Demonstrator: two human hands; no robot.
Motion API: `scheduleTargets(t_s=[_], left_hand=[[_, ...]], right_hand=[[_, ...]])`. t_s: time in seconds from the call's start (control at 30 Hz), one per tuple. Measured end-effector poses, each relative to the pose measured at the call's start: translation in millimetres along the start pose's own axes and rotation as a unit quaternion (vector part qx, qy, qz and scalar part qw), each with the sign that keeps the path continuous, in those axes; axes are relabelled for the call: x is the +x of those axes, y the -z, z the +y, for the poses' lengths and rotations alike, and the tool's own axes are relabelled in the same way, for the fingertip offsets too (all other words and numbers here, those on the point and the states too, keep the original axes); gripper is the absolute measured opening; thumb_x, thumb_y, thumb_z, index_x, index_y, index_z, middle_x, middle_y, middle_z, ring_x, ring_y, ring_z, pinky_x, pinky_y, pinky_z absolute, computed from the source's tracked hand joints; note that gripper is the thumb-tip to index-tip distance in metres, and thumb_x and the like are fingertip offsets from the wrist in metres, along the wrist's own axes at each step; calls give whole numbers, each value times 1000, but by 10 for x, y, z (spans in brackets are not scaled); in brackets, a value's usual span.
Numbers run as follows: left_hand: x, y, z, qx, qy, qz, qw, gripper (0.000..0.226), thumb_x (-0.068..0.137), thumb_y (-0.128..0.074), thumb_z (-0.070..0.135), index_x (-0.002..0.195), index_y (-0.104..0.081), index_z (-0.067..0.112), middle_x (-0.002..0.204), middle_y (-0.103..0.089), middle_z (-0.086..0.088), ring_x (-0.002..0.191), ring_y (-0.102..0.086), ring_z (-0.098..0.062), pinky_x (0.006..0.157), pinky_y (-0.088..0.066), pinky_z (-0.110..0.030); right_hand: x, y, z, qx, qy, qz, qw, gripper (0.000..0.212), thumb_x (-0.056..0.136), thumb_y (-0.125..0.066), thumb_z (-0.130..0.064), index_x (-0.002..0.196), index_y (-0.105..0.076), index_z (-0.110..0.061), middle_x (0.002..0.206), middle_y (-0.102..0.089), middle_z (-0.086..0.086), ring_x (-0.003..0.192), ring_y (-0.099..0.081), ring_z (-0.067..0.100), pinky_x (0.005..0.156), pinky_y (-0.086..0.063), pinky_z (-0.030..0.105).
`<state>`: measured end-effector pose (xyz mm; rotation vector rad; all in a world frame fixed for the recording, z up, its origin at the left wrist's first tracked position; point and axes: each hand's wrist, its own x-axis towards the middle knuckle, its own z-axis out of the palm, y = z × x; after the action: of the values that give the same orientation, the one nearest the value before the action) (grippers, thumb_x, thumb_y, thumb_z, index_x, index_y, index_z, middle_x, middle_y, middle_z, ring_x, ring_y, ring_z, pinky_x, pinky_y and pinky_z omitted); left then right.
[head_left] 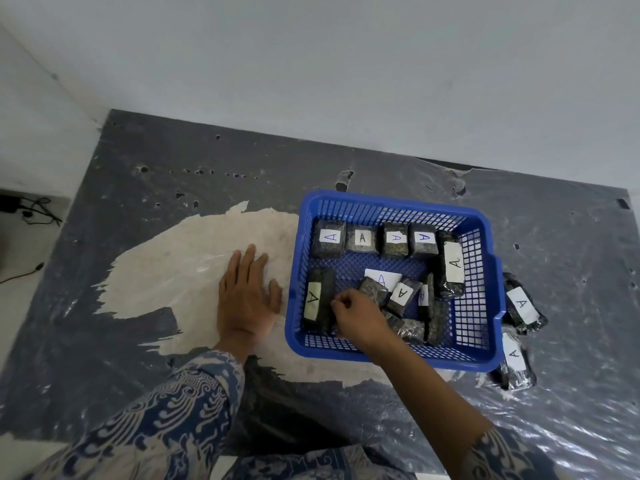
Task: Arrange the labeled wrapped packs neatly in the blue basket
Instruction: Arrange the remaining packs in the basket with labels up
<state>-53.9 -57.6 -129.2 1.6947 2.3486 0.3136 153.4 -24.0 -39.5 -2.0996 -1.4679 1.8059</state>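
Observation:
The blue basket (pixel 485 237) sits on the table's right half. Along its far wall several dark wrapped packs (pixel 362 239) with white "A" labels stand in a row, and another labeled pack (pixel 452 268) lies along the right wall. A jumble of packs (pixel 403 292) fills the near middle. My right hand (pixel 360 317) is inside the basket, fingers pinched at the edge of the pack (pixel 317 299) by the left wall. My left hand (pixel 246 292) lies flat and open on the table left of the basket. Two more labeled packs (pixel 521 304) (pixel 514 358) lie outside, to the right.
The table (pixel 173 168) is dark grey with a worn pale patch and wrinkled clear plastic sheeting. A white wall runs behind it. Cables (pixel 33 211) lie on the floor at far left.

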Motion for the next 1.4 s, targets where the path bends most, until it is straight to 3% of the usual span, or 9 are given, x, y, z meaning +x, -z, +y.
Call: scheduleTargets(t_s=[0.27, 0.5, 0.63, 0.77, 0.87, 0.97, 1.03, 1.17, 1.4], left_hand=[[-7, 6, 5, 13, 2, -2, 1000, 54, 98, -32, 48, 145, -42, 22, 161, -33, -4, 151, -24, -26, 119, -30, -48], [-9, -10, -12, -4, -2, 3, 1000, 54, 98, -36, 46, 145, -43, 20, 161, -34, -5, 151, -24, -27, 118, -29, -50], [-10, -25, -19, -6, -2, 3, 1000, 54, 98, -37, 46, 145, -43, 21, 161, -33, -5, 151, -24, -27, 117, -27, -49], [0, -27, -31, 0, -3, 2, 1000, 54, 98, -36, 47, 145, -43, 21, 161, -33, -5, 151, -24, -27, 118, -27, -48], [-6, -28, -36, -5, -11, 9, 1000, 55, 98, -35, 47, 145, -44, 19, 160, -35, -6, 151, -26, -28, 117, -29, -49], [3, -26, -20, -10, -8, 9, 1000, 55, 97, -36, 46, 145, -44, 19, 160, -35, -6, 151, -25, -28, 118, -28, -48], [1, -22, -17, -8, -4, 5, 1000, 55, 98, -36, 46, 146, -42, 21, 161, -34, -5, 151, -24, -27, 118, -27, -47], [-6, -11, -14, -5, -3, 2, 1000, 55, 98, -35, 46, 146, -42, 21, 161, -34, -5, 151, -25, -27, 118, -27, -47], [-5, 8, -6, -9, -2, 1, 1000, 54, 98, -35, 46, 145, -43, 21, 161, -34, -5, 151, -24, -27, 119, -28, -49]], right_hand=[[-67, -132, -41, -63, 87, 59, 993, 76, 96, -63, -36, 157, -21, -22, 126, -66, 12, 104, -66, 31, 76, -48, 30], [-141, -108, -30, -125, 75, 54, 988, 62, 96, -63, -32, 150, -35, -19, 131, -64, 13, 112, -63, 33, 95, -54, 44], [-194, -158, -52, -174, 87, 77, 978, 81, 99, -58, -29, 160, -4, -28, 99, -70, 15, 85, -67, 31, 67, -53, 36], [-173, -121, -85, -212, 75, 55, 973, 80, 101, -54, -33, 160, -1, -32, 96, -69, 13, 79, -63, 28, 64, -51, 35], [-263, 58, -51, -230, 91, 84, 965, 66, 99, -54, -42, 157, -24, -33, 96, -71, 6, 80, -65, 24, 67, -52, 33], [-342, 469, 184, -163, 87, 269, 945, 25, 98, -55, -40, 116, -64, -26, 82, -72, -5, 63, -63, 8, 58, -54, 29], [-340, 774, 366, -167, 28, 337, 926, 19, 97, -57, -36, 105, -61, -19, 87, -69, 0, 66, -61, 12, 56, -45, 28], [-236, 963, 502, -234, -107, 290, 922, 34, 94, -61, -39, 106, -55, -8, 91, -57, 9, 78, -52, 28, 67, -43, 37], [-326, 1028, 553, -215, -65, 329, 917, 26, 93, -58, -38, 91, -61, -12, 89, -66, 12, 73, -57, 30, 63, -44, 35]])
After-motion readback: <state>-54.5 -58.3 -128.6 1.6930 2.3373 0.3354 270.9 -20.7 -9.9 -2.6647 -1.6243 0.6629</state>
